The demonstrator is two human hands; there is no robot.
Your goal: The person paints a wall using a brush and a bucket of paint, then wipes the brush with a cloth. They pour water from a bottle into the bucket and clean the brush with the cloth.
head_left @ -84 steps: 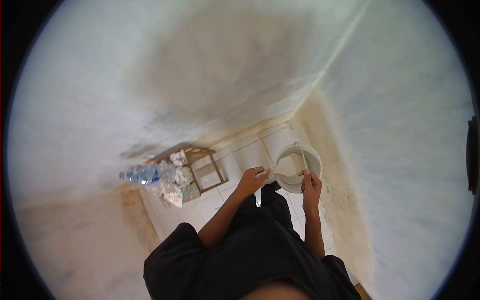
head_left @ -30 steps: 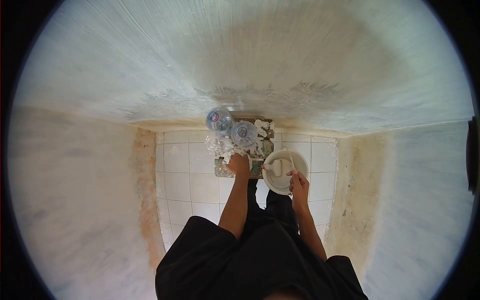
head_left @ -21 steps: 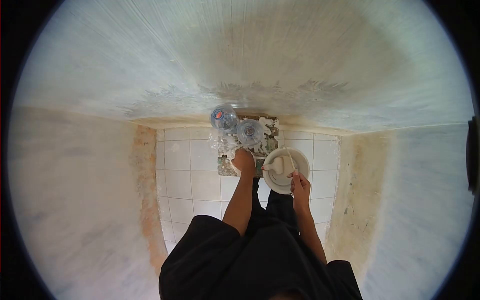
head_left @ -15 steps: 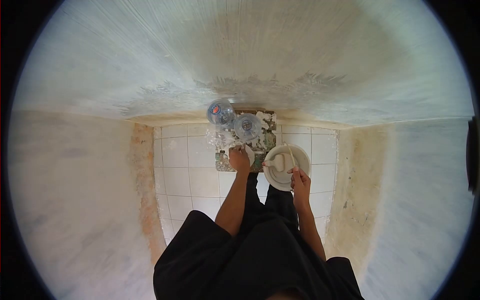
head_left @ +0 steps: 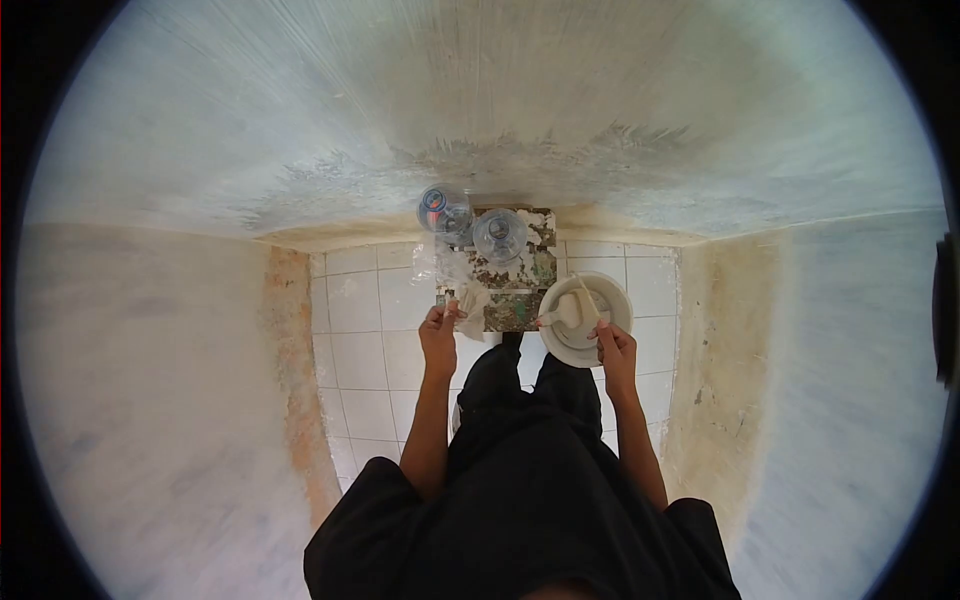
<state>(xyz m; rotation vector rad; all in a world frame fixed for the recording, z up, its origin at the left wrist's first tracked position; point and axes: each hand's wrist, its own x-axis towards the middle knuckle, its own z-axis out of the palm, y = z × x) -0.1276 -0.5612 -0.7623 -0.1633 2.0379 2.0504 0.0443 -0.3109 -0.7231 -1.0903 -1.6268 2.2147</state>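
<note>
My left hand (head_left: 438, 335) pinches the edge of a crumpled, whitish plastic bag (head_left: 472, 305) at the front left of a paint-spattered stool (head_left: 515, 311). My right hand (head_left: 616, 352) grips a thin pale stick (head_left: 589, 303), which slants down into a white bucket (head_left: 562, 353). Inside the bucket lies a pale, wide-headed tool (head_left: 568, 311), its handle end pointing left over the rim. On the stool's far part stand two clear plastic bottles, one with a blue and red mark (head_left: 437, 205) and another (head_left: 500, 236) to its right.
Ahead rises a wall (head_left: 520, 90) with patchy whitish coating. Side walls (head_left: 180, 350) close in on the left and right. White square tiles (head_left: 360, 360) cover the floor around the stool, and my legs in dark trousers stand right before it.
My left hand has moved left and toward me off the stool's middle, drawing the bag with it. My right hand stays on the stick at the bucket, with slight movement.
</note>
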